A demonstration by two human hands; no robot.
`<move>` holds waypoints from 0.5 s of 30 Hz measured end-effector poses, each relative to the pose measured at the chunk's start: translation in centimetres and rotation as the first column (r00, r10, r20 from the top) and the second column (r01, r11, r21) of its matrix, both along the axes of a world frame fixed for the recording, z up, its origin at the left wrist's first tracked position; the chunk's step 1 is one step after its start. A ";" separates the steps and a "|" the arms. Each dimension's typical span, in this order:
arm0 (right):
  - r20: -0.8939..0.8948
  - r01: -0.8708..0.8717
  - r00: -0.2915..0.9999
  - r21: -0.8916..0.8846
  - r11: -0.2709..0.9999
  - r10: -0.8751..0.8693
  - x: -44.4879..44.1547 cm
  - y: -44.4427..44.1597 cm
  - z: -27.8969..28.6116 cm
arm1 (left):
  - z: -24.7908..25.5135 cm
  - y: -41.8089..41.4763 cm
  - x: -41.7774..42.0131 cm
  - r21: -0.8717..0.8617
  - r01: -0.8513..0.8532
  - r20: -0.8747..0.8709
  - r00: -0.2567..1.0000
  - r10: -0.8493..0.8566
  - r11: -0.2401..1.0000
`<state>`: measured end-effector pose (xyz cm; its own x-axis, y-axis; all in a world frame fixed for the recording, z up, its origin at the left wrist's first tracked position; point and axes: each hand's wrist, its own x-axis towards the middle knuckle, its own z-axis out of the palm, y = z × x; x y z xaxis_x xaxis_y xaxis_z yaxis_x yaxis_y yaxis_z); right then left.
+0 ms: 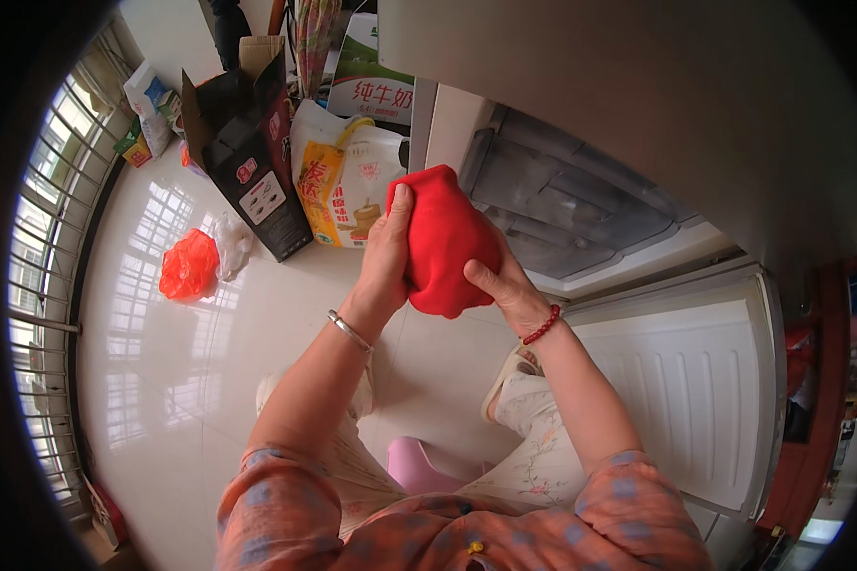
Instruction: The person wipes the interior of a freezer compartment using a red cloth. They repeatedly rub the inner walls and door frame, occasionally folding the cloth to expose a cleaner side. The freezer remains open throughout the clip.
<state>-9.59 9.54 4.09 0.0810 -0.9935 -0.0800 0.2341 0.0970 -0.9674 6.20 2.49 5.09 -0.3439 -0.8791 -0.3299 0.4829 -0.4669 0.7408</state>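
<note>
A folded, bunched red cloth is held up between both hands in front of me. My left hand grips its left side, thumb lying along the upper left edge. On the lower right, my right hand presses the cloth with the thumb on top, while its other fingers are hidden behind. Just beyond the cloth stands an open refrigerator compartment with translucent grey drawers. Its lower door, with a ribbed white inner panel, is swung out at my right.
A tall black cardboard box and a white and yellow printed bag stand left of the refrigerator. On the tiled floor lie a red plastic bag and a clear one. A pink stool is beneath me. A barred window lines the left.
</note>
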 end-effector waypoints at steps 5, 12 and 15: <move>0.277 -0.069 0.960 0.150 0.986 0.025 1.0 0.7 0.1 | -2.0 -0.9 0.7 0.025 -0.067 -0.001 0.998 0.067 0.997; -0.111 0.147 0.981 -0.100 0.984 -0.158 -0.8 0.6 1.0 | -2.4 -0.3 1.5 -0.006 0.144 0.182 0.973 -0.141 0.989; -0.029 -0.007 1.000 -0.131 0.991 0.004 0.1 0.7 1.4 | -1.1 0.7 1.6 0.032 0.296 -0.127 0.949 -0.290 0.955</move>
<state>-9.54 10.21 5.50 0.0861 -0.9951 0.0488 0.2061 -0.0301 -0.9781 7.79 3.19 3.99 -0.6230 -0.7172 -0.3122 0.4026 -0.6362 0.6582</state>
